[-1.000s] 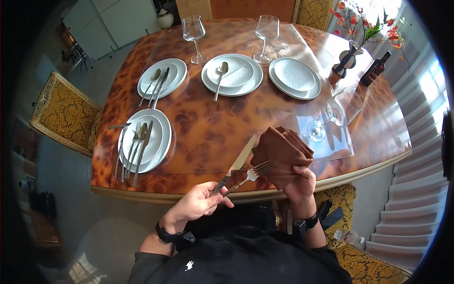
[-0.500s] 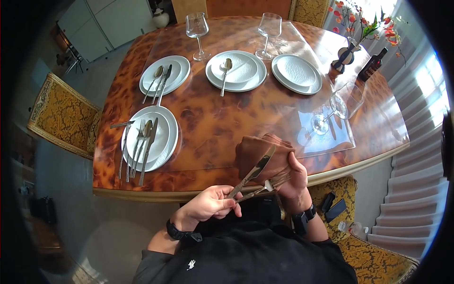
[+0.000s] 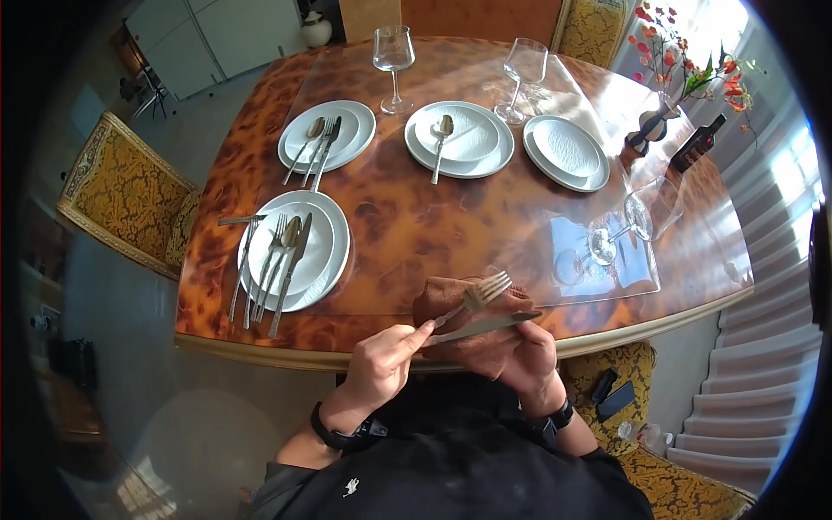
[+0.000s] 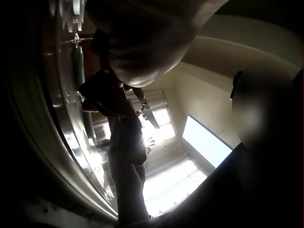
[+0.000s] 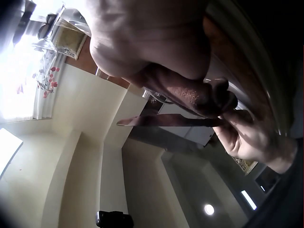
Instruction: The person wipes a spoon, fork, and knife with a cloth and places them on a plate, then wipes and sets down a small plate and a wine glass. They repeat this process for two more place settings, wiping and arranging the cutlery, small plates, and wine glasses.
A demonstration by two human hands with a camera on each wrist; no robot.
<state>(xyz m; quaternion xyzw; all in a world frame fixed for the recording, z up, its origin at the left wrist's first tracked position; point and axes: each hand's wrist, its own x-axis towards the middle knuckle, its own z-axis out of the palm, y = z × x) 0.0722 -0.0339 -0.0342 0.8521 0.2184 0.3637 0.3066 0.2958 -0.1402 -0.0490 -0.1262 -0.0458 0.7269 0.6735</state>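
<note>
My left hand grips a fork and a table knife by their handles. The fork's tines point up and right over a folded brown napkin. Lower down, the knife blade crosses in front of the cloth, its tip close to my right fingers. My right hand holds the napkin by its right side, near the table's front edge. In the right wrist view the knife reaches out from the left hand. The left wrist view is dark, with the knife blade against the window.
Left on the glossy table are stacked plates with several pieces of cutlery. Three more plate stacks stand farther back, one with just a spoon. Wine glasses, a bottle and a flower vase are around them.
The knife has swung from pointing up left of the napkin to lying across it, pointing right. The fork now points up over the cloth. Both hands and the napkin have shifted, the napkin leftward.
</note>
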